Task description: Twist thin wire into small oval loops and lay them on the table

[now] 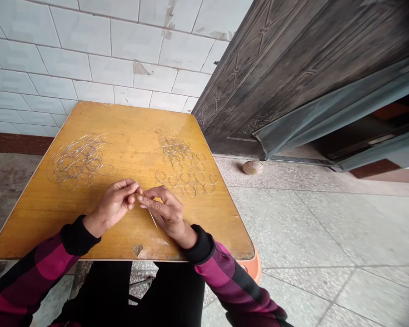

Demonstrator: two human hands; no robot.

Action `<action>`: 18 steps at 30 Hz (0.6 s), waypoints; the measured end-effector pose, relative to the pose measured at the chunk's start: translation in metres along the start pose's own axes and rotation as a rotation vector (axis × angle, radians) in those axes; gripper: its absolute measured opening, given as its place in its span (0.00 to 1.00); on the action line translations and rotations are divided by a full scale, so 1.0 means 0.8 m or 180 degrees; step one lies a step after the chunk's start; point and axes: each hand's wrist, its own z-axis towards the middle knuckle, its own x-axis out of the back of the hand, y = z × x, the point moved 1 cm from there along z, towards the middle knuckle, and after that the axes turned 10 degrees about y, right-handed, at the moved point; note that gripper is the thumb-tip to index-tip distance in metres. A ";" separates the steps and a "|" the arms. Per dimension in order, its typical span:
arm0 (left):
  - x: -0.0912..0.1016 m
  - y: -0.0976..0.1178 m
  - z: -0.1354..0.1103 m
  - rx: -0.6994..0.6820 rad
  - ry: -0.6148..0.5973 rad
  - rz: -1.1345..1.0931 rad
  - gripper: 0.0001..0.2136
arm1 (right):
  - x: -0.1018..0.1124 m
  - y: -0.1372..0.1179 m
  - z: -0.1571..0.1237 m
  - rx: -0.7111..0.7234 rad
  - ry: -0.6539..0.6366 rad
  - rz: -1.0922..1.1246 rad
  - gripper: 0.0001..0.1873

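Note:
Both my hands meet over the near middle of a yellow wooden table [37,218]. My left hand [114,204] and my right hand [165,210] each pinch a thin piece of wire [152,219] between thumb and fingers; its free end runs down toward me under the right hand. A tangled heap of wire loops [80,160] lies on the table's left. Several small wire rings [184,170] lie in rows on the right, just beyond my right hand.
A white tiled wall stands behind the table. A dark metal door [293,77] is at the right, with a small round stone [252,167] on the floor by it. An orange tub [254,268] sits under the table's right corner.

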 end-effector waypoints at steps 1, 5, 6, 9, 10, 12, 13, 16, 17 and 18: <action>0.000 0.000 -0.001 -0.0057 0.0024 0.0057 0.12 | 0.001 0.000 0.001 -0.0006 -0.0043 0.0033 0.28; -0.002 0.000 -0.003 -0.0310 0.0085 0.0419 0.14 | 0.001 0.000 0.005 -0.0216 -0.0234 0.0527 0.19; -0.001 0.000 -0.003 -0.0420 0.0103 0.0538 0.14 | 0.001 0.000 0.006 -0.0301 -0.0243 0.0685 0.16; 0.002 -0.002 -0.004 -0.0848 0.0136 0.0935 0.12 | 0.004 0.002 0.009 -0.0631 -0.0224 0.1071 0.08; 0.004 -0.002 -0.004 -0.0986 0.0129 0.1084 0.12 | 0.005 0.003 0.010 -0.0792 -0.0267 0.1154 0.07; 0.007 -0.004 -0.004 -0.1215 0.0085 0.1399 0.11 | 0.010 0.006 0.011 -0.1181 -0.0392 0.1304 0.07; 0.009 -0.004 -0.005 -0.1309 0.0052 0.1563 0.10 | 0.012 0.008 0.012 -0.1384 -0.0455 0.1389 0.07; 0.010 -0.003 -0.009 -0.1598 -0.0020 0.2045 0.07 | 0.018 0.011 0.014 -0.1802 -0.0607 0.1700 0.07; 0.009 -0.002 -0.011 -0.1694 -0.0033 0.2179 0.06 | 0.020 0.011 0.015 -0.1889 -0.0649 0.1802 0.09; 0.009 -0.001 -0.013 -0.1781 -0.0039 0.2287 0.05 | 0.020 0.011 0.015 -0.1970 -0.0673 0.1887 0.10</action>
